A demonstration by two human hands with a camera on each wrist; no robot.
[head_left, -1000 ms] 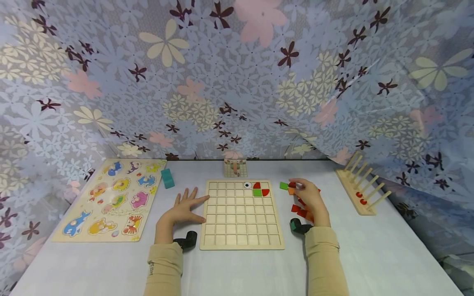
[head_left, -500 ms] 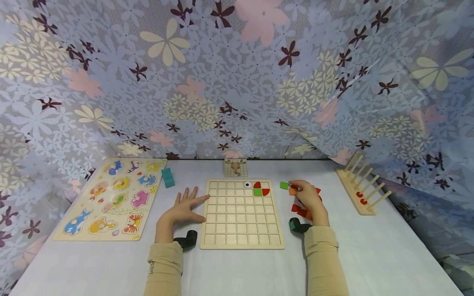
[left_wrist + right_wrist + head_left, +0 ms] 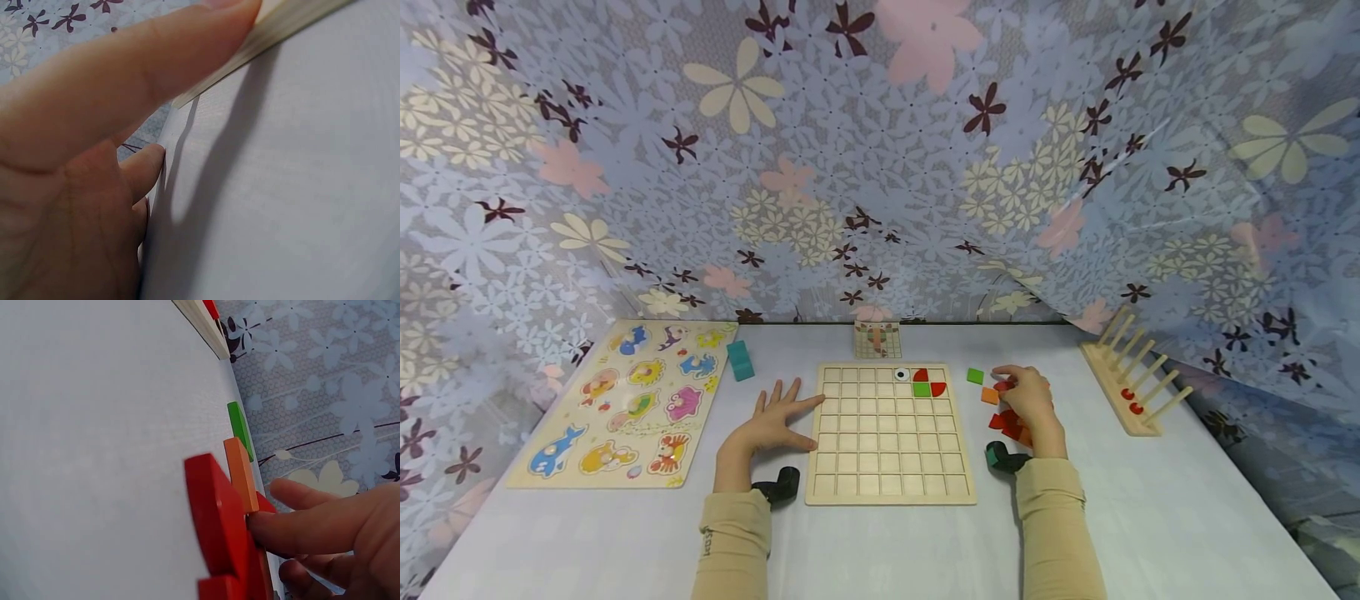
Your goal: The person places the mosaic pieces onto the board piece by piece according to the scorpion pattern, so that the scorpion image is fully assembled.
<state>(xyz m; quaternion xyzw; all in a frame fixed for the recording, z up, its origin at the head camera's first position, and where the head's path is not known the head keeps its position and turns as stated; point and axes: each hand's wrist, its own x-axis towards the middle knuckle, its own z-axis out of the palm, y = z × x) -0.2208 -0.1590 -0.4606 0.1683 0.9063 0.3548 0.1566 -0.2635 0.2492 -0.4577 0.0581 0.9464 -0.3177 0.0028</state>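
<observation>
My left hand (image 3: pixel 772 423) lies spread beside the wooden grid board (image 3: pixel 891 497), with the thumb and index fingertip at its left edge. In the left wrist view, the thumb (image 3: pixel 144 69) crosses the board's side (image 3: pixel 275 40). Right of the board, my right hand (image 3: pixel 1028 400) has a red block (image 3: pixel 1002 386) between thumb and index finger, partly covered by them. An orange square block (image 3: pixel 990 396) lies just left of the fingertips, a green one (image 3: pixel 975 376) farther left. Nearer me, several red blocks (image 3: pixel 1009 423) lie partly beneath the hand.
Red, green and eye-marked pieces (image 3: pixel 901 375) sit in the board's top right cells. A patterned card (image 3: pixel 877 340) stands behind it. At left are a sea-animal puzzle (image 3: pixel 602 417) and teal blocks (image 3: pixel 740 361); at right, a wooden peg rack (image 3: pixel 1123 396) with red beads.
My right hand has shifted slightly right with the red block, uncovering the orange block. The red blocks below have moved slightly. My left hand stays in place.
</observation>
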